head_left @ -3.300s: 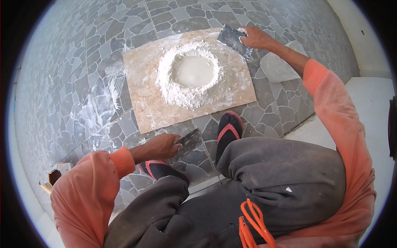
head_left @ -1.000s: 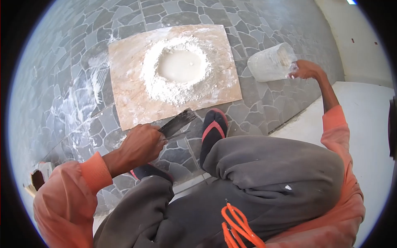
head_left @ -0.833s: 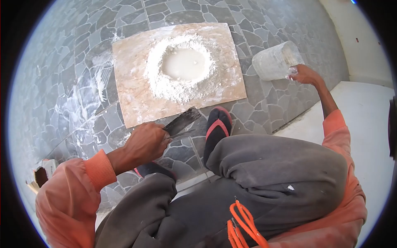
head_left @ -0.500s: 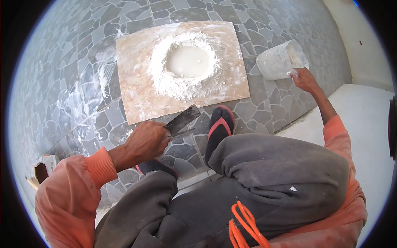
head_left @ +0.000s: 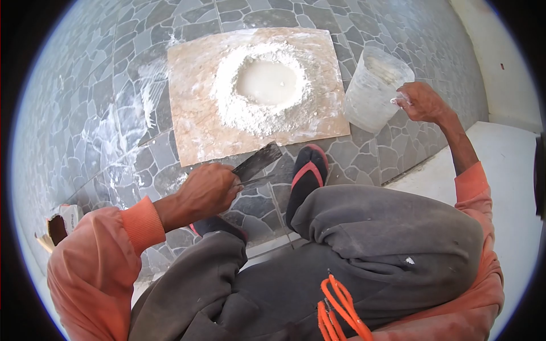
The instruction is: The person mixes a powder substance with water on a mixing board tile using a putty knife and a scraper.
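My left hand is closed around a putty knife with a wide dark blade. A second thin blade edge shows beneath it, and the handle is hidden in my fist. At the right, my right hand grips the side of a whitish translucent plastic bucket, which leans with its mouth up and to the right. Ahead of me a ring of white powder surrounds a pool of cloudy liquid, on a beige tile-like board.
The board lies on a grey stone-patterned floor smeared with white. My sandalled foot stands by the board's near edge. An opened box is at the far left, and a pale wall rises at the right.
The bucket has swung more upright and moved slightly left and down, closer to the board, with my right hand on it. My left hand still holds the putty knife.
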### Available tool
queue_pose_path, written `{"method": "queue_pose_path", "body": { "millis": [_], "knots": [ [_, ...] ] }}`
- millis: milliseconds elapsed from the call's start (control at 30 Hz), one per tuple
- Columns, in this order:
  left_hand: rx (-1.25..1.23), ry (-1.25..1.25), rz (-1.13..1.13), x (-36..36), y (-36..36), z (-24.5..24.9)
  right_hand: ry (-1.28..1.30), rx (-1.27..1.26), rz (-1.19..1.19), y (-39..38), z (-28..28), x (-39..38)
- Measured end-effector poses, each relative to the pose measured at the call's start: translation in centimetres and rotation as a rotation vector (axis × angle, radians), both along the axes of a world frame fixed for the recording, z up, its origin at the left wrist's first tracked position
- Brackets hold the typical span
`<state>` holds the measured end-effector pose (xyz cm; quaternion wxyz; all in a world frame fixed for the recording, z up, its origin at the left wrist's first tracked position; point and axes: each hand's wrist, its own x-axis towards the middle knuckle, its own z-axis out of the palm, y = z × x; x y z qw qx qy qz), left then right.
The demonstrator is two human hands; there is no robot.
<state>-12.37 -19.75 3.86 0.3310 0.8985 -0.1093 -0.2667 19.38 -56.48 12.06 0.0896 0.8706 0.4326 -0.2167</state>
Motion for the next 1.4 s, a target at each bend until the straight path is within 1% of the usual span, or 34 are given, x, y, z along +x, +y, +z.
{"method": "queue_pose_path", "body": {
  "millis": [33, 133, 233, 333, 433, 533, 567, 667, 767, 867, 967, 1167, 1400],
  "knots": [
    [0.002, 0.002, 0.001, 0.1, 0.0, 0.0, 0.037, -0.076, -0.008, 0.9, 0.4, -0.3],
    [0.008, 0.009, -0.002, 0.1, 0.1, -0.1, 0.027, -0.029, 0.081, 2.7, 1.4, -1.9],
    [0.018, -0.004, -0.014, 0.0, 0.1, -0.4, 0.067, -0.073, 0.185, 4.5, 2.0, -3.0],
    [0.049, 0.000, -0.016, -0.1, 0.2, -0.5, 0.039, 0.034, 0.260, 4.6, 1.8, -3.3],
    [0.059, -0.039, -0.018, -0.4, 0.6, -0.9, 0.053, -0.075, 0.072, 3.9, 2.2, -2.2],
    [0.062, -0.064, -0.011, -0.6, 0.9, -0.9, -0.090, 0.139, -0.012, 2.1, 2.2, -1.4],
    [0.059, -0.062, -0.008, -0.7, 1.0, -1.0, -0.038, 0.142, -0.097, 2.1, 2.4, -0.7],
    [0.055, -0.064, -0.003, -0.9, 1.2, -1.2, -0.194, 0.138, -0.198, -1.2, 0.6, 2.0],
    [0.060, -0.076, -0.011, -0.9, 1.2, -1.2, -0.348, 0.155, -0.172, -3.5, -1.7, 3.7],
    [0.061, -0.081, -0.015, -1.0, 1.3, -1.4, -0.388, 0.154, -0.290, -5.8, -4.1, 5.2],
    [0.063, -0.075, -0.019, -0.8, 1.3, -1.4, -0.420, 0.140, -0.357, -7.8, -5.8, 5.6],
    [0.076, -0.082, -0.044, -0.1, 0.8, -1.5, -0.341, 0.110, -0.433, -9.2, -6.6, 4.0],
    [0.082, -0.081, -0.059, 0.6, 0.2, -1.4, -0.359, 0.186, -0.449, -9.8, -7.7, 3.2]
  ]
}}
